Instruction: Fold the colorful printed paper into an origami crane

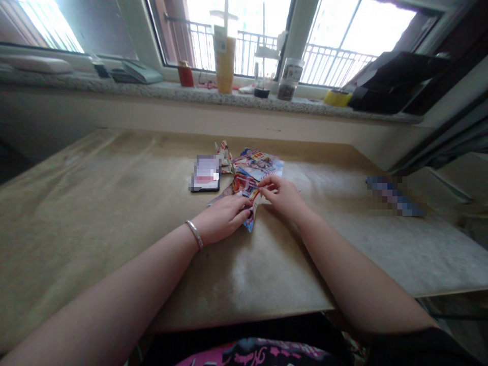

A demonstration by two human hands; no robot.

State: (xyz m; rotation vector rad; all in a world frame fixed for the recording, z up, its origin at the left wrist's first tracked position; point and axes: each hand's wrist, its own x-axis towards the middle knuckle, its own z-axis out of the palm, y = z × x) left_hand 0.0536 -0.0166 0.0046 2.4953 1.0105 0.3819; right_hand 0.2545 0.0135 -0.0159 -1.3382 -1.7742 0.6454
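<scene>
A colourful printed paper, creased and with pointed corners, lies on the table in front of me. My left hand, with a silver bracelet at the wrist, rests on its near left part, fingers stretched over it. My right hand pinches the paper's right edge between thumb and fingertips. Just beyond lies a flat printed sheet in blue and red. Beside it, a crumpled, folded printed piece stands up a little. The fingertips partly hide the paper's folds.
A phone-like dark-edged device, its face blurred, lies left of the papers. A blurred blue strip sits at the table's right side. Bottles and jars, including a tall yellow container, and a black object line the windowsill.
</scene>
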